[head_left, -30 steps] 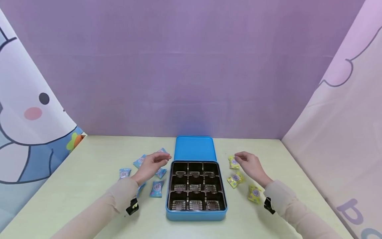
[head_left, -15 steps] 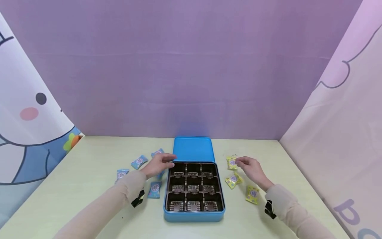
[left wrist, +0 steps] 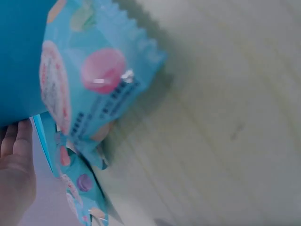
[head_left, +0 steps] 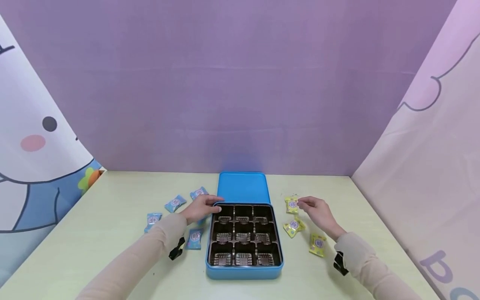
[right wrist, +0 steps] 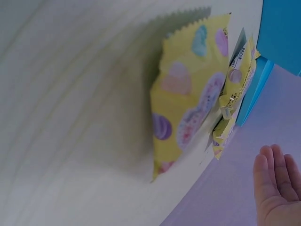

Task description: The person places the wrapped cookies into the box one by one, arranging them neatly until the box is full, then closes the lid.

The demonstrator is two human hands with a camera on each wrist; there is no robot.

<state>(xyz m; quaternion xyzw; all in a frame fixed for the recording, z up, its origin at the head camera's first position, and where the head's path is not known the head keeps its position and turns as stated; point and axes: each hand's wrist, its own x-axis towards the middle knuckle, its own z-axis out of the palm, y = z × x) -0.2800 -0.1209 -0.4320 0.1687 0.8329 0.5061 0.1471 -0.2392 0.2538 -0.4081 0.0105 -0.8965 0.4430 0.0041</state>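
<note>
A blue tin (head_left: 243, 273) with a dark brown insert of several compartments stands in the middle of the table, its lid (head_left: 243, 186) laid back behind it. My left hand (head_left: 200, 208) rests at the tin's back left corner, fingertips and thumb right at the rim; in the left wrist view its fingers (left wrist: 21, 141) reach straight up to the tin's side. Small blue sealed sachets (head_left: 195, 238) lie around that hand, one partly hidden beneath it. Beside a yellow sachet (head_left: 292, 205) hovers my right hand (head_left: 318, 214), its fingers (right wrist: 278, 169) extended and holding nothing.
Two more yellow sachets (head_left: 294, 226) lie right of the tin, one (head_left: 317, 244) under the right wrist. Farther left are blue sachets (head_left: 175, 203). A purple backdrop (head_left: 240, 91) closes off the table's back edge, with printed cloth (head_left: 41, 166) along the sides.
My left hand has moved right and down onto the tin's back left corner. The right hand stays near the farthest yellow sachet. The view has shifted slightly.
</note>
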